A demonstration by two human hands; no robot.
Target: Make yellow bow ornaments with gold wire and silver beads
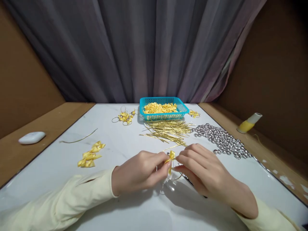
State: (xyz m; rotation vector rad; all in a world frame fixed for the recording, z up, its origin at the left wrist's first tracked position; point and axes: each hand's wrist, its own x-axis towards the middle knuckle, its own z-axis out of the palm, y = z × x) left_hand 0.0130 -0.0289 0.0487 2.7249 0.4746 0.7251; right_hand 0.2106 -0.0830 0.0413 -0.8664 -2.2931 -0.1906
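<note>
My left hand (146,168) pinches a small yellow ribbon bow (171,155) between thumb and forefinger, low over the white table. Close against the bow's other side, my right hand (204,166) has its fingertips drawn together on a thin gold cord (178,177), which curves below the bow. The exact grip on the cord is partly hidden by the fingers. A small dark or silvery spot shows beside the bow; I cannot tell what it is. Left of my left hand lie several loose yellow bows (90,155).
A blue basket (164,117) of yellow bows stands at the back, with gold cords (169,130) before it. Silver beads (222,139) spread to the right. Looped bows (125,117) lie back left. A thread spool (249,123) and a white case (32,138) sit at the sides.
</note>
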